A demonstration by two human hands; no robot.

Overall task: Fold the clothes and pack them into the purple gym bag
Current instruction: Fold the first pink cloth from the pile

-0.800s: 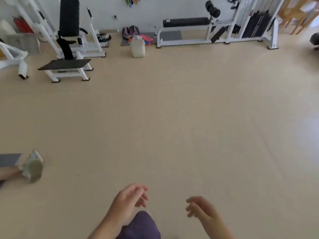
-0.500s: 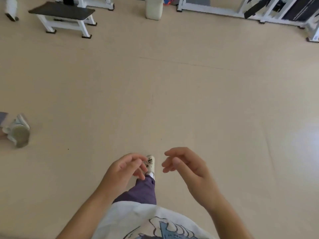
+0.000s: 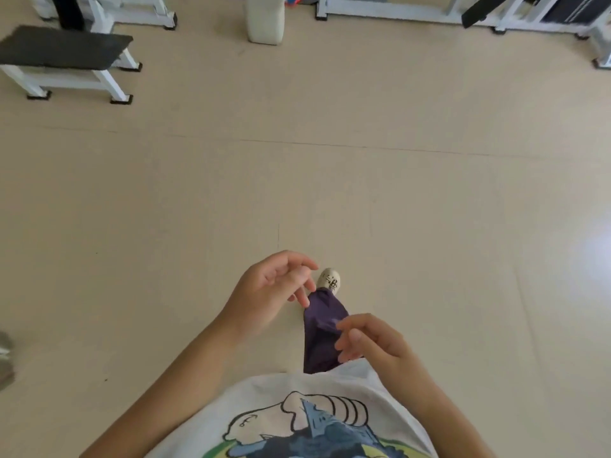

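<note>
Neither the purple gym bag nor any loose clothes show at this moment. My left hand [image 3: 274,289] hangs in front of me over the beige floor, fingers loosely curled and holding nothing. My right hand [image 3: 370,342] is lower and closer to my body, fingers relaxed and loosely curled, also holding nothing. Between the hands I see my own purple trouser leg [image 3: 322,328] and the tip of my pale shoe [image 3: 330,280]. My white printed T-shirt [image 3: 297,421] fills the bottom of the view.
A black-topped white bench [image 3: 62,59] stands at the far left. A white jug [image 3: 265,18] sits at the top middle. White gym machine frames [image 3: 429,11] line the top right. A grey shoe [image 3: 5,358] shows at the left edge.
My head has tilted further down, so the far wall and the bag there left the view. My right hand dropped lower and nearer my body; my left hand rose slightly.
</note>
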